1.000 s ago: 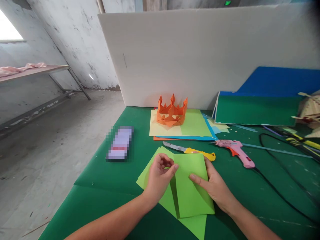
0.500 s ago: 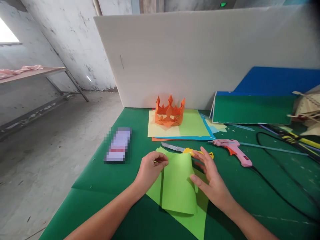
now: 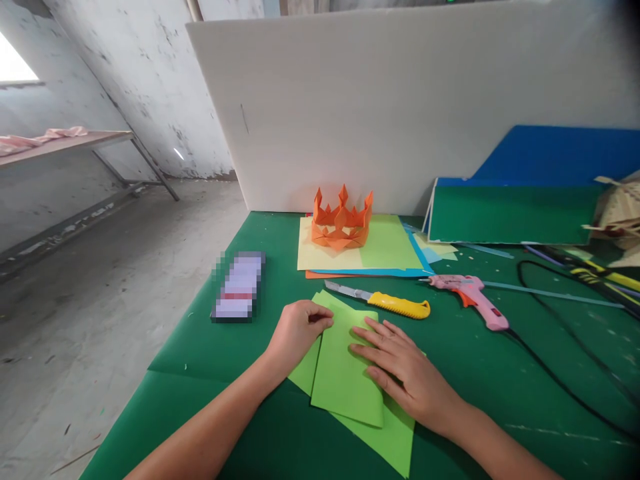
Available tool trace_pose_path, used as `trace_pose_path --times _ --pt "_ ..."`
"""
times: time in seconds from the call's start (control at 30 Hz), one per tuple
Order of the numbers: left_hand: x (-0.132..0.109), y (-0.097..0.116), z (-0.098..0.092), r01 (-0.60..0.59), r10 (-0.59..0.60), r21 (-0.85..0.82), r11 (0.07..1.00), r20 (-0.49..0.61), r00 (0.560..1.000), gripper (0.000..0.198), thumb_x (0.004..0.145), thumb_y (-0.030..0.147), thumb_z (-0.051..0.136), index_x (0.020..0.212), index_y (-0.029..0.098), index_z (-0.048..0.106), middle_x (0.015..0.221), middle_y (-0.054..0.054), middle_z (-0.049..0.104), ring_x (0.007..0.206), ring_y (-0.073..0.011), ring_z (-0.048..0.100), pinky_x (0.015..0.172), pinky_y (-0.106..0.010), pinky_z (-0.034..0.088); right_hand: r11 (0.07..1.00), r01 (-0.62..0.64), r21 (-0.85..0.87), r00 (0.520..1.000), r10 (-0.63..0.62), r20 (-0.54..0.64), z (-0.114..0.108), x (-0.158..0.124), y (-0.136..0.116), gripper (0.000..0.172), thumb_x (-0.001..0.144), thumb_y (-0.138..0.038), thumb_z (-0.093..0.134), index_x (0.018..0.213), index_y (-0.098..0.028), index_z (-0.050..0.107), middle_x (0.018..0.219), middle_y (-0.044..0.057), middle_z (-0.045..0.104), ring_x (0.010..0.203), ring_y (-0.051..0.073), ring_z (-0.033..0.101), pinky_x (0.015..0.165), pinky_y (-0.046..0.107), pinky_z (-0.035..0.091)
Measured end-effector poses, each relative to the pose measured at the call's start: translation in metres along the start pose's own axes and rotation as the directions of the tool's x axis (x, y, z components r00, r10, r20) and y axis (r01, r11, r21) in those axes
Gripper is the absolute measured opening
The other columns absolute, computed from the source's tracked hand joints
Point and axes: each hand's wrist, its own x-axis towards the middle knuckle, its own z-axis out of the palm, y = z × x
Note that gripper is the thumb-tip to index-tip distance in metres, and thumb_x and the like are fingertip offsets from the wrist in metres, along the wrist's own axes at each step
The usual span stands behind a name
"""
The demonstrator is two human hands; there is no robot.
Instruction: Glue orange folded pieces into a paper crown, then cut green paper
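A light green sheet of paper (image 3: 343,373) lies folded over in front of me, on top of another green sheet (image 3: 380,437) set at an angle. My left hand (image 3: 300,333) pinches the folded paper's upper left corner between thumb and fingers. Flat across the fold's right side rests my right hand (image 3: 400,370), its fingers spread and pressing the paper. Just beyond the hands is a yellow-handled utility knife (image 3: 400,305) with its blade out, pointing left.
An orange paper crown (image 3: 341,223) stands on a stack of coloured paper (image 3: 330,261). To the right lies a pink hot glue gun (image 3: 470,297) with a black cord. A blurred-out phone-shaped object (image 3: 237,287) is at left. A white board (image 3: 375,107) rises behind the green table (image 3: 200,400).
My right hand has moved left and down, from hovering beside the paper to lying on it. The raised fold is now flatter. My left hand keeps its pinch.
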Motion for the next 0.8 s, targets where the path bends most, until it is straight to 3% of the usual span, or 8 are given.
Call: trace_pose_path --times 0.43,0.8 --pt "-0.0019 -0.0003 0.0045 -0.253 0.242 0.353 0.901 0.074 0.967 0.015 0.087 0.013 0.06 0.089 0.015 0.074 0.086 -0.006 0.071 0.08 -0.0182 0.064 0.075 -0.029 0.05 0.996 -0.02 -0.083 0.995 0.028 0.098 -0.0014 0.0015 -0.0009 0.043 0.099 -0.04 0.038 0.141 -0.034 0.044 0.151 -0.003 0.039 0.144 0.025 0.024 0.115 0.053 0.024" --pt "-0.0031 0.0007 0.006 -0.277 0.247 0.422 0.863 0.126 0.961 0.023 0.09 0.013 0.052 0.085 0.015 0.074 0.085 -0.007 0.067 0.08 -0.0189 0.064 0.076 -0.029 0.049 0.997 -0.01 -0.074 0.997 0.016 0.081 -0.0026 0.0037 -0.0016 0.043 0.098 -0.039 0.041 0.141 -0.035 0.045 0.15 -0.002 0.041 0.142 0.026 0.029 0.114 0.053 0.027"
